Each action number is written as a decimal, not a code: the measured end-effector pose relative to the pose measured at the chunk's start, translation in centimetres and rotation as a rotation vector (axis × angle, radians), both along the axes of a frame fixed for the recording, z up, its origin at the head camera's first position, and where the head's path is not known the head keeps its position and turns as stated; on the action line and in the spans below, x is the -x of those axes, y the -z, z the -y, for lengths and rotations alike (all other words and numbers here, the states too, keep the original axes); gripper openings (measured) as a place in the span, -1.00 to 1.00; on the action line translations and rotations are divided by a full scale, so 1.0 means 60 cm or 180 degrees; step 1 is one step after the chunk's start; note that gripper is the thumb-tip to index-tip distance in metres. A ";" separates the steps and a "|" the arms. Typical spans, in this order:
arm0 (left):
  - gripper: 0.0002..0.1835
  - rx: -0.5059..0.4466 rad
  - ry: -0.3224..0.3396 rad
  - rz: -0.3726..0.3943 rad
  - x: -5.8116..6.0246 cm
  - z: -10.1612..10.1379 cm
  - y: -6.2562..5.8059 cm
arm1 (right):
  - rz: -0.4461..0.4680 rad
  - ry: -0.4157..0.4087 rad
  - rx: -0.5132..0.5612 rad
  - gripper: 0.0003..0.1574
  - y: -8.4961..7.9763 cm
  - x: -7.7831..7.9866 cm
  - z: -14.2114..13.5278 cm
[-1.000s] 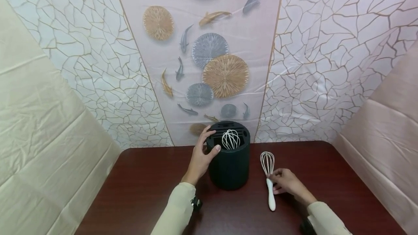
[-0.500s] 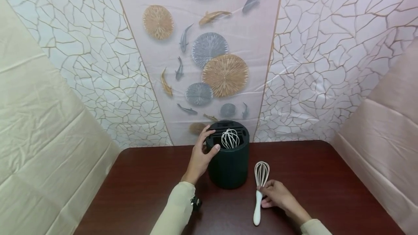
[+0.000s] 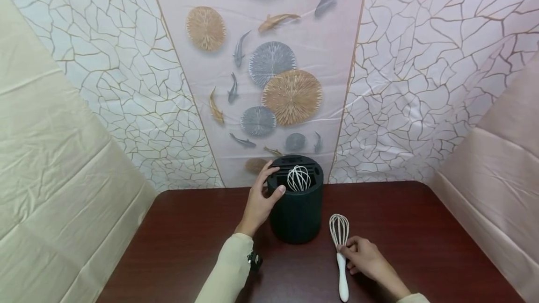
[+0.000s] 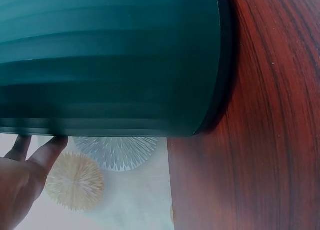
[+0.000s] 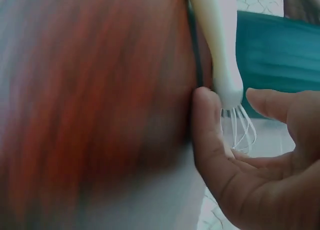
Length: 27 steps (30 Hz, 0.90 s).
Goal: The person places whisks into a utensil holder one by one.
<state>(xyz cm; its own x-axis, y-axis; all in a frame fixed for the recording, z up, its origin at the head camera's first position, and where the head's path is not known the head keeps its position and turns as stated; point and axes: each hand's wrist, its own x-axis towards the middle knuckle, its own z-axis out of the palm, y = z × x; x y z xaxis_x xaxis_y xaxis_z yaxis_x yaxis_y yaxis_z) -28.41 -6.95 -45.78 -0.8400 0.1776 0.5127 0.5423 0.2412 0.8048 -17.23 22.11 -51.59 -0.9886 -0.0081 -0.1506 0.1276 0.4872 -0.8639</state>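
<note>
A dark green utensil holder (image 3: 294, 219) stands upright on the table, with the white wire head of one whisk (image 3: 298, 179) showing in its top opening. My left hand (image 3: 258, 205) holds the holder's left side at the rim, thumb at the front and fingers over the top edge. Fingertips (image 4: 56, 142) meet the green wall in the left wrist view. To the right of the holder, my right hand (image 3: 365, 258) pinches a second whisk (image 3: 343, 270) near its neck. That whisk's white handle (image 5: 222, 45) points toward the wrist camera. Whether it touches the table cannot be told.
The dark red wooden table (image 3: 189, 247) ends at a patterned cloth backdrop (image 3: 269, 83) close behind the holder. Pale fabric panels (image 3: 63, 176) slope along both sides. The holder's top has narrow slots (image 3: 290, 160) behind the larger opening.
My right hand has brought the second whisk nearer to me, first leftward and then slightly back right. The left hand and the utensil holder have stayed in place.
</note>
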 end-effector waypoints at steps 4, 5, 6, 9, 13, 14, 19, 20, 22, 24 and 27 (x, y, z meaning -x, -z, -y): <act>-0.45 0.0012 -0.0021 -0.0028 0.000 -0.002 0.000 | -0.0092 -0.0036 -0.0302 -0.55 -0.017 0.000 -0.025; -0.45 0.0012 -0.0034 -0.0036 0.000 -0.002 0.000 | -0.0186 -0.0055 -0.0435 -0.55 -0.022 0.001 -0.031; -0.45 0.0010 -0.0045 -0.0047 -0.001 -0.002 0.000 | -0.0355 -0.0077 -0.0583 -0.54 -0.026 0.002 -0.036; -0.46 -0.0012 -0.0068 -0.0065 -0.003 -0.003 0.002 | -0.1062 -0.0121 -0.0895 -0.53 -0.043 0.011 -0.041; -0.44 -0.0093 -0.0012 -0.0033 -0.025 -0.006 -0.015 | -0.1863 -0.0266 -0.0825 -0.40 -0.080 0.033 -0.028; -0.44 -0.0116 -0.0002 -0.0018 -0.033 -0.007 -0.021 | -0.1889 -0.0353 -0.0685 -0.35 -0.091 0.040 -0.022; -0.44 -0.0176 -0.0027 0.0020 -0.058 -0.014 -0.036 | -0.1752 -0.0833 -0.0251 -0.15 -0.136 0.082 0.007; -0.44 -0.0174 -0.0046 0.0012 -0.059 -0.015 -0.036 | -0.1746 -0.0892 -0.0227 -0.12 -0.143 0.091 0.014; -0.43 -0.0186 -0.0065 0.0010 -0.060 -0.016 -0.038 | -0.1762 -0.0975 -0.0232 -0.03 -0.156 0.108 0.026; -0.43 -0.0190 -0.0077 0.0028 -0.062 -0.017 -0.041 | -0.1739 -0.1012 -0.0216 0.05 -0.164 0.122 0.038; -0.42 -0.0214 -0.0090 0.0087 -0.066 -0.018 -0.048 | -0.1698 -0.1055 -0.0248 0.17 -0.172 0.137 0.054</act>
<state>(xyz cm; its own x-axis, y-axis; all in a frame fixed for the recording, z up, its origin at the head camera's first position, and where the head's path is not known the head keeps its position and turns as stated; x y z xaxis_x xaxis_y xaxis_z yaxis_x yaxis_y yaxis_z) -24.47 -5.89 -42.90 -0.8580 0.1195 0.4996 0.5137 0.2009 0.8341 -25.48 18.86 -41.26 -0.8746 -0.3357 0.3498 -0.4794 0.4909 -0.7275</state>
